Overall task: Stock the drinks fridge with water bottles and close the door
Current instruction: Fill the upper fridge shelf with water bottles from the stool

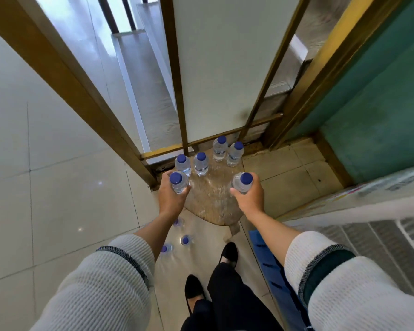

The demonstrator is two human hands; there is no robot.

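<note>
Bottles, clear plastic with blue caps: your left hand (171, 198) grips one water bottle (178, 183) upright, fingers curled round its body, at the left edge of the round wooden stool (209, 199). Your right hand (250, 195) grips a second bottle (243, 182) the same way, fingers wrapped round it, at the stool's right edge. Four more bottles stand upright at the far side of the stool in two pairs: a left pair (191, 163) and a right pair (227, 150). Three further bottles (177, 236) stand on the tiled floor (58, 187) below your left forearm. At your right, the fridge door (356, 204) stands open, wire shelves (368, 237) visible below it.
</note>
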